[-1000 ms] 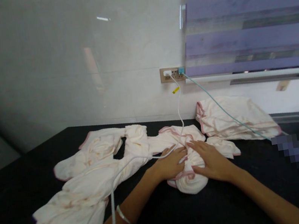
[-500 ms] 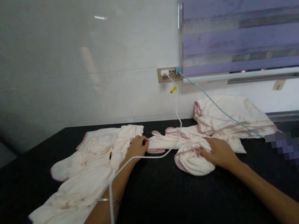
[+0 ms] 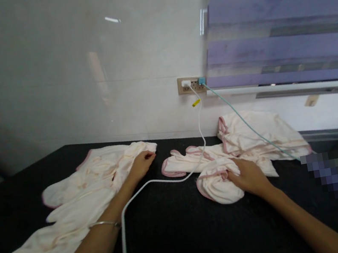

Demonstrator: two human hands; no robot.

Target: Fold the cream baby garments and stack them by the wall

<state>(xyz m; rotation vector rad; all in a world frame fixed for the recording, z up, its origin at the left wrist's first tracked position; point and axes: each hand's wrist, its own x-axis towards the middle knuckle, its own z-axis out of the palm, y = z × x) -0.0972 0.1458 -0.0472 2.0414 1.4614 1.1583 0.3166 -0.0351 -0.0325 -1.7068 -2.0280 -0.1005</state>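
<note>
The left hand (image 3: 140, 164) lay on the near edge of a pale cream garment (image 3: 79, 189) with pink trim, spread long across the left part of the black desk (image 3: 181, 236). Its fingers (image 3: 148, 155) were curled down onto the cloth at the garment's right end; whether they pinched the fabric or only pressed it I could not tell. A thin bangle (image 3: 105, 224) sat on that forearm.

The right hand (image 3: 248, 177) rested on a bunched cream cloth (image 3: 218, 183), also pink-edged, near the middle of the desk. Its fingers (image 3: 233, 172) were bent into the folds and gripped the bundle at its right side. That bundle ran on into a flatter strip of the same cloth (image 3: 180, 167) stretching toward the left hand, with a bare gap of desk between the strip and the long garment.

Behind the right hand, against the wall, lay another folded cream piece (image 3: 263, 132). A white cable (image 3: 152, 183) came down from a wall socket (image 3: 190, 85), crossed the strip of cloth, ran over the desk between the hands and passed close beside the left forearm. A teal cable (image 3: 246, 122) left the same socket and slanted right over the folded piece. A purple striped blind (image 3: 281, 21) hung at upper right.
</note>
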